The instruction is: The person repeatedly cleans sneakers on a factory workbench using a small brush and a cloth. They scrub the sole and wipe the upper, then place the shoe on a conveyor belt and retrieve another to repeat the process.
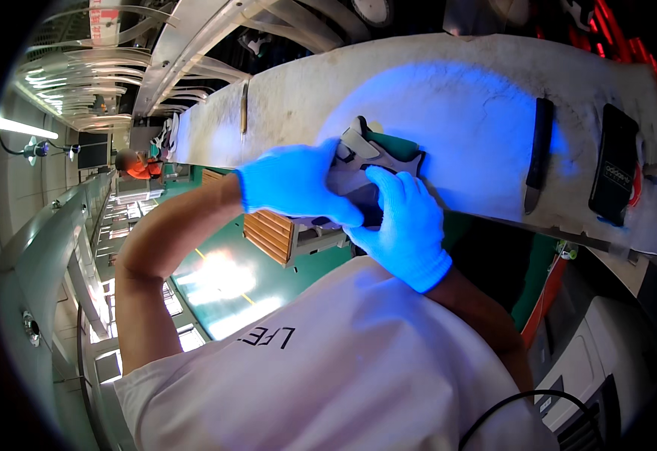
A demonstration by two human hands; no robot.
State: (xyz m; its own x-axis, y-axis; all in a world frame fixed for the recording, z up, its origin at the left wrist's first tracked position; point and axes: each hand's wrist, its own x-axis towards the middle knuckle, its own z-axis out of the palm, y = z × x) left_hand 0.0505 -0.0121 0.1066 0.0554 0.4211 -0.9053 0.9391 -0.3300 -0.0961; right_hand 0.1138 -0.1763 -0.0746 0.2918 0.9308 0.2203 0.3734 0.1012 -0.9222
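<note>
Both my hands wear knitted gloves lit blue. Between them is a grey shoe (358, 149) with a dark green part (392, 145), tilted at the near edge of the worktable (298, 98). My left hand (295, 180) grips its left side, thumb stretched across toward the right hand. My right hand (407, 225) closes on the near right side with bent fingers. The gloves hide much of the shoe's middle.
A black-handled knife (540, 146) lies right of the shoe, and a flat black object (616, 165) lies beyond it. A thin rod (243, 107) rests at the table's left. Brown slats (270, 234) stand below. A person in orange (142, 167) is far left.
</note>
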